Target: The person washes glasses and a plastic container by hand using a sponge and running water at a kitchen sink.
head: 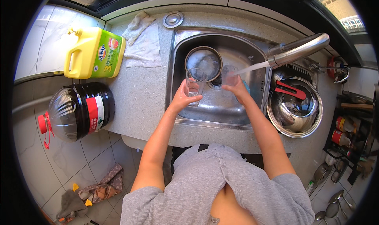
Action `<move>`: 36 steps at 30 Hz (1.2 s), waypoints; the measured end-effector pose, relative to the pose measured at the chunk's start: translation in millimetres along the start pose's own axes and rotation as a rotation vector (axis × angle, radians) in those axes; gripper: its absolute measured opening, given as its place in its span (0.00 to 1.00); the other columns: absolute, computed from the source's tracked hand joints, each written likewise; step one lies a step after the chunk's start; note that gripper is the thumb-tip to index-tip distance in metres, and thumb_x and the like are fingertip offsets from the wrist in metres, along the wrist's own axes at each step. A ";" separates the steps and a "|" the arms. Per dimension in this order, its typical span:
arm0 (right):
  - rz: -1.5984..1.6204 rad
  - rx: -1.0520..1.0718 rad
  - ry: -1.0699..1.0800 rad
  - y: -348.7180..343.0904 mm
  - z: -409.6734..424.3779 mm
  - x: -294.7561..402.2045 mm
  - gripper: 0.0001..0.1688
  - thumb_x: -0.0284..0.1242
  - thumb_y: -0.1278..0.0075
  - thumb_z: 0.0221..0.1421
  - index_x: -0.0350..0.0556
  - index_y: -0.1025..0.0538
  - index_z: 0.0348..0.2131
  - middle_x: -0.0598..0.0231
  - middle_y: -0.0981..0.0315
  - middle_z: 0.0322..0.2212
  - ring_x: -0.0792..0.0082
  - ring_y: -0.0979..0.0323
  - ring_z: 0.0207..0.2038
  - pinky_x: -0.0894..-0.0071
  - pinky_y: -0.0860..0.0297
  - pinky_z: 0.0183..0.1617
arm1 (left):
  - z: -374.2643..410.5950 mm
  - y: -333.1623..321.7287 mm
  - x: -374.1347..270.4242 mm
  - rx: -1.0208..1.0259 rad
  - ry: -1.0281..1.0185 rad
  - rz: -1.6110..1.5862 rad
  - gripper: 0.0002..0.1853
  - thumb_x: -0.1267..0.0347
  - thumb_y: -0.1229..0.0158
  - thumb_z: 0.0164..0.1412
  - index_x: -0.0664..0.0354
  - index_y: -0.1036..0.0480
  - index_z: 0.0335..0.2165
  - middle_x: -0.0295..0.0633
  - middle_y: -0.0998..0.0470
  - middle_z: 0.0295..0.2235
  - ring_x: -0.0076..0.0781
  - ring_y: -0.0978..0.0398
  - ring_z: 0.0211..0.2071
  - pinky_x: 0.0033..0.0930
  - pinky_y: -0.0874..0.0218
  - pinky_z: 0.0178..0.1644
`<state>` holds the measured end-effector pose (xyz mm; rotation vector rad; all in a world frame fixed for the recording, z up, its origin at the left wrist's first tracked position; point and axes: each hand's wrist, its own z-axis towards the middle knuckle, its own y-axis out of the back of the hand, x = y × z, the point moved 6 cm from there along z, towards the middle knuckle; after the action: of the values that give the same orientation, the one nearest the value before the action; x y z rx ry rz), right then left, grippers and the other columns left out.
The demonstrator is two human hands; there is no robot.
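Observation:
My left hand (184, 97) holds a clear drinking glass (195, 83) over the left part of the stainless steel sink (219, 106). Right of it, my right hand (238, 90) grips a second clear glass (228, 77). Water runs from the curved steel faucet (299, 52) towards the second glass and reaches it. Behind the first glass, a round pan or bowl (204, 60) with a brown rim rests in the sink with liquid in it, beside the drain (217, 83). Part of a blue cloth or scrubber (246, 87) shows by my right hand, mostly hidden.
Left are a yellow detergent jug (81, 53), a large bottle of dark liquid (83, 109) and white cloths (145, 49). A sink strainer (173, 19) lies behind. On the right, a metal bowl (314, 118) sits under a red-handled tool (290, 89), near a rack of bottles (343, 130).

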<state>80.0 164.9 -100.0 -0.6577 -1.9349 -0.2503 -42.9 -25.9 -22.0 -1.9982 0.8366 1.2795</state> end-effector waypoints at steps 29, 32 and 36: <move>-0.315 0.072 0.258 41.1 -35.8 91.1 0.44 0.28 0.38 0.27 0.41 0.40 0.47 0.61 0.36 0.41 0.70 0.38 0.44 0.71 0.42 0.49 | 54.9 -57.7 21.9 0.106 0.192 -0.191 0.31 0.70 0.37 0.40 0.63 0.44 0.43 0.47 0.31 0.34 0.31 0.32 0.37 0.30 0.39 0.41; -0.427 0.143 0.159 46.3 -47.8 94.5 0.44 0.31 0.39 0.26 0.40 0.40 0.46 0.59 0.36 0.40 0.68 0.37 0.44 0.71 0.42 0.49 | 77.4 -76.7 35.7 0.175 0.145 -0.132 0.32 0.69 0.37 0.40 0.62 0.44 0.44 0.46 0.32 0.38 0.30 0.32 0.37 0.30 0.39 0.41; -0.417 0.247 0.057 47.0 -65.9 96.3 0.44 0.33 0.40 0.26 0.38 0.40 0.46 0.57 0.36 0.40 0.67 0.37 0.43 0.71 0.43 0.49 | 91.0 -98.0 16.8 0.164 0.130 0.136 0.35 0.67 0.35 0.34 0.61 0.41 0.44 0.42 0.31 0.37 0.28 0.32 0.37 0.29 0.37 0.37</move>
<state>126.0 206.3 9.5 -0.0798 -1.9918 -0.2775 -10.1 101.0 -53.2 -1.9368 1.1200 1.1236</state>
